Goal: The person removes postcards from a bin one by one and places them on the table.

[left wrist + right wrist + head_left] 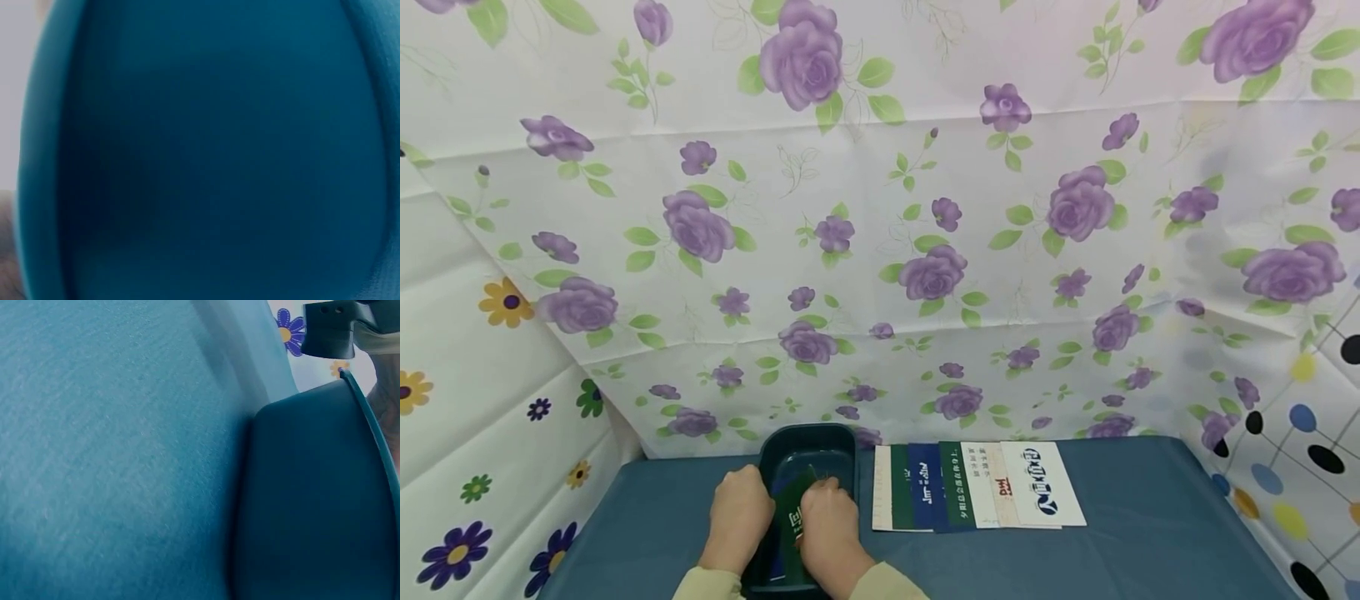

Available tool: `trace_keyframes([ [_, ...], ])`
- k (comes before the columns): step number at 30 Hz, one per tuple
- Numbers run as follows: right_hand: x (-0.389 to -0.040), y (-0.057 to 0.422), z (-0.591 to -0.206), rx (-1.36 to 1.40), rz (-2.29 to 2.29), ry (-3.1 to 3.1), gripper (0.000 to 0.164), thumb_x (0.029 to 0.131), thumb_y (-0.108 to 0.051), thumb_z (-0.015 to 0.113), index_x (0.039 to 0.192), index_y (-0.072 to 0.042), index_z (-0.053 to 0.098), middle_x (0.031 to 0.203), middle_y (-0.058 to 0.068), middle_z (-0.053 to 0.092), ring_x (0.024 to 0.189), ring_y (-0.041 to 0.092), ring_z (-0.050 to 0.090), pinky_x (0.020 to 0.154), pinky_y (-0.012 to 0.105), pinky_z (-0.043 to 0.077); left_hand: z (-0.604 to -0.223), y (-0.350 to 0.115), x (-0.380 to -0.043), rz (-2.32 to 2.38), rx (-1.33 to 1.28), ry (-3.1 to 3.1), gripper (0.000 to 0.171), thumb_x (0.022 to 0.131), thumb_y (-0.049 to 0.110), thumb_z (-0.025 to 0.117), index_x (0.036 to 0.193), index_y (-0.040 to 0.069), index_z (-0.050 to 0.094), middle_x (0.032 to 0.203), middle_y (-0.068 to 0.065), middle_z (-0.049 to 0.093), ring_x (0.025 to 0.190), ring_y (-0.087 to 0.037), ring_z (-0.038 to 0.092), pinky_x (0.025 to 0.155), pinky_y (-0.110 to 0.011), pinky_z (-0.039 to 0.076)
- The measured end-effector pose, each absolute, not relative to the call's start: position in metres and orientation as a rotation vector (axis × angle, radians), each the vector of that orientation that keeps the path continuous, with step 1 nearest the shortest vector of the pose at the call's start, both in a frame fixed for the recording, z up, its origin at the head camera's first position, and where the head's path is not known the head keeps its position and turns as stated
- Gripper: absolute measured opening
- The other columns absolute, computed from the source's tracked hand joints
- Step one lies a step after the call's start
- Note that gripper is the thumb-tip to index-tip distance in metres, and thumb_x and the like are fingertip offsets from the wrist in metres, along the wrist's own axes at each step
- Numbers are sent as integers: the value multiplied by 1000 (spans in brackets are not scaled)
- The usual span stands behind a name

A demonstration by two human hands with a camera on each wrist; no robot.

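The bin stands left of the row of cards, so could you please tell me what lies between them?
Only a narrow bare strip of table lies between the bin and the cards, as the head view shows.

We face a creased white back sheet [880, 200] printed with purple roses and green leaves, soft shadows at its right. Beside it we see a left sheet [460, 442] with yellow, purple and green flowers and a right sheet [1273, 492] with coloured dots, above a blue table [1150, 517].

Pale yellowish sleeves [889, 582]; dark, blocky wrist piece [328, 334], two small holes [324, 309].
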State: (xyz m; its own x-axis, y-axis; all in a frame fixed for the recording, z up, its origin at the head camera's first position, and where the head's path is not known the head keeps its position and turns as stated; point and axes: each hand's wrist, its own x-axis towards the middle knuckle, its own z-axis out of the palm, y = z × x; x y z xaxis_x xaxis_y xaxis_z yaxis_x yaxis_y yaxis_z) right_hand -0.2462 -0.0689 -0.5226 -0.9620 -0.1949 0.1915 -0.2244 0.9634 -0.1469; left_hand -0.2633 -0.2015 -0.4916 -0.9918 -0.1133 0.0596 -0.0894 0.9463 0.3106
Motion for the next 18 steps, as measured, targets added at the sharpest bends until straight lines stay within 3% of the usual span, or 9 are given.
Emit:
trace_keyframes([
  [3, -246, -65, -520, 364, 306, -2899, 36, 65, -31, 80, 83, -8, 60, 71, 3, 50, 65, 14, 56, 53, 29, 47, -493, -202, -264, -461, 155, -3018, 6, 74, 3, 61, 78, -1, 59, 70, -16, 58, 63, -34, 58, 51, -43, 46],
  [6, -247, -61, -518, 400, 366, -2890, 18, 72, -20, 73, 72, -14, 57, 67, -1, 54, 63, 12, 57, 52, 29, 46, -493, -202, -264, -451, 163, -3023, 7, 74, 3, 61, 78, 0, 58, 70, -15, 58, 64, -34, 58, 51, -43, 47],
  [18, -248, -49, -504, 439, 711, -2921, 17, 74, -15, 73, 65, -16, 59, 62, -7, 55, 59, 9, 57, 51, 26, 45, -491, -201, -264, -462, 178, -3034, 8, 75, 4, 61, 79, -1, 57, 69, -15, 56, 62, -33, 58, 50, -42, 46],
])
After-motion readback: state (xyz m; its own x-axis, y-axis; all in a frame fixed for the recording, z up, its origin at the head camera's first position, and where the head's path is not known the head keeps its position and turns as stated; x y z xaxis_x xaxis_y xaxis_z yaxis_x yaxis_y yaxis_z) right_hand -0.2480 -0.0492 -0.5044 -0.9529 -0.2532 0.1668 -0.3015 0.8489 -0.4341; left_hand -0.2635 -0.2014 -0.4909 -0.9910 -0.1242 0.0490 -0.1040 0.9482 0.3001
